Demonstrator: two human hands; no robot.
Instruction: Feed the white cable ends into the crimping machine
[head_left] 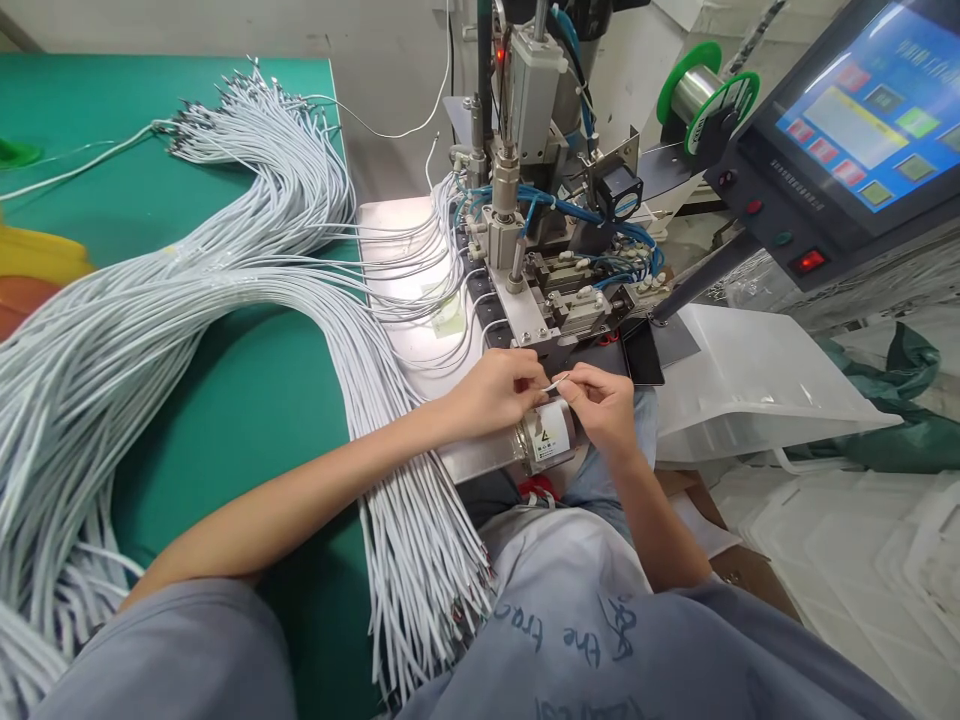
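Observation:
Between my two hands, just in front of the machine, runs a short white cable end (553,385). My left hand (504,388) is closed on the cable, thumb and fingers pinched together. Fingertips of my right hand (602,402) pinch the thin tip of the same cable. Below my hands stands a clear jar (551,436) with a white label. A large bundle of white cables (292,290) lies to the left, its near ends hanging beside my left forearm. Several single cables loop from the bundle to the side of the machine (517,240).
A green mat (277,400) covers the table under the bundle. At the right a lit touchscreen (877,110) juts in on an arm, near a green-flanged wire spool (705,97). A translucent plastic bin (757,370) sits right of my hands, past a small black tray (643,355).

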